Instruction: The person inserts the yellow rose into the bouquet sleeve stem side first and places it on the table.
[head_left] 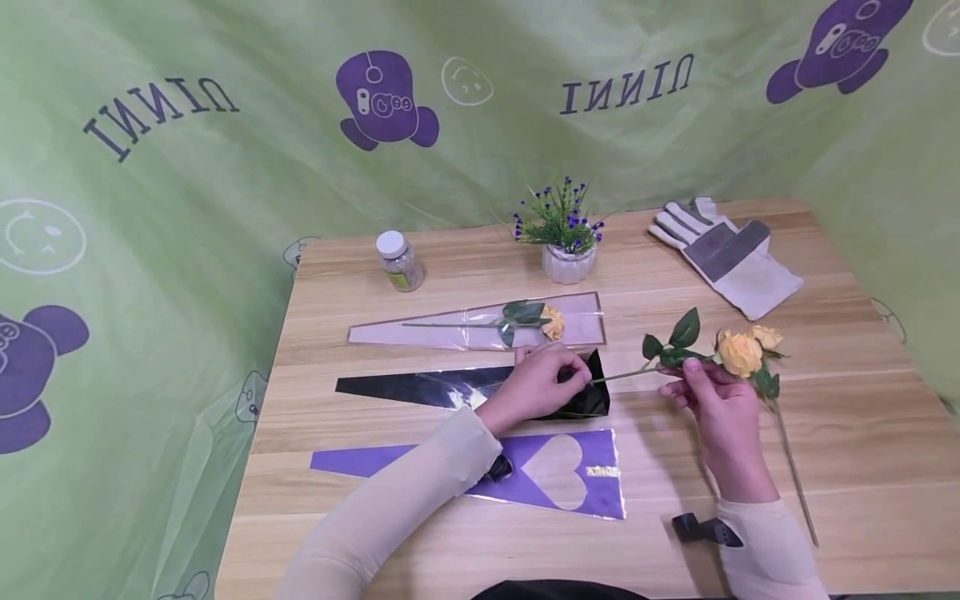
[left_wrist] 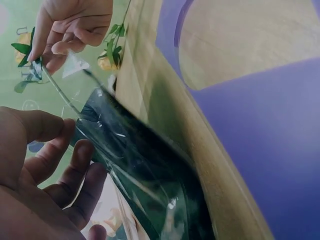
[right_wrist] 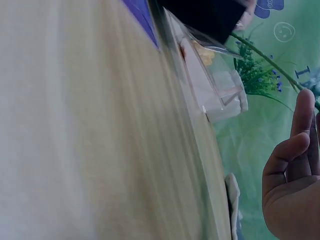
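Observation:
My right hand (head_left: 726, 421) pinches a peach artificial rose (head_left: 738, 354) by its stem, just below the flower among the green leaves (head_left: 684, 328). The stem (left_wrist: 59, 91) slants into the wide mouth of a black flower sleeve (head_left: 420, 387) with a clear front. At that mouth my left hand (head_left: 540, 383) grips the sleeve's edge between thumb and fingertips; the left wrist view shows the raised, gaping mouth (left_wrist: 92, 107) close by. The stem's lower end is hidden inside the sleeve and behind the left hand.
Behind the black sleeve lies a pale sleeve (head_left: 375, 335) holding another rose (head_left: 553, 322); nearer me is a purple sleeve (head_left: 600, 500) with a heart window. A further rose's stem (head_left: 797, 467) lies right. Along the back stand a bottle (head_left: 400, 262), a potted plant (head_left: 568, 263) and work gloves (head_left: 750, 279).

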